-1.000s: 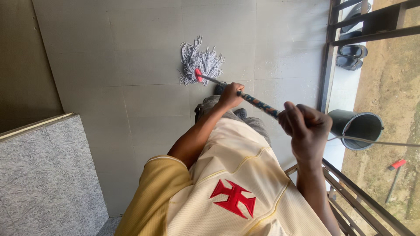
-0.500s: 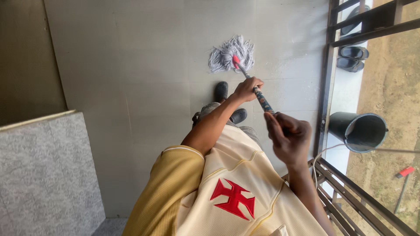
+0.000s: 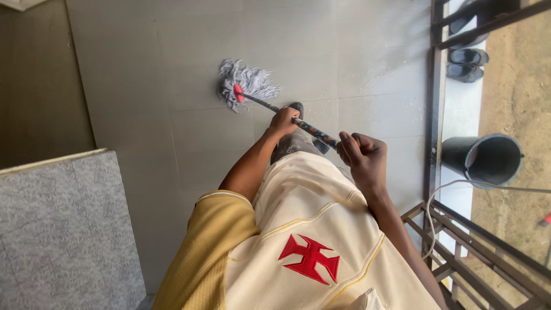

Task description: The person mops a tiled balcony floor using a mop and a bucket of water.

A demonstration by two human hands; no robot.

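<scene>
1. Gripping a string mop point(image 3: 247, 86) two-handed, a person in a cream jersey point(image 3: 310, 241) works a grey tiled floor point(image 3: 143, 74).
2. At frame centre, the left hand point(image 3: 284, 119) is closed low on the handle point(image 3: 313, 131) to steer; the right hand point(image 3: 361, 156) is fisted round its top for leverage.
3. The mop head lies splayed on the tiles, upper centre.
4. A dark bucket point(image 3: 482, 158) stands at right, beyond the metal railing point(image 3: 431, 115), clear of the strokes.
</scene>
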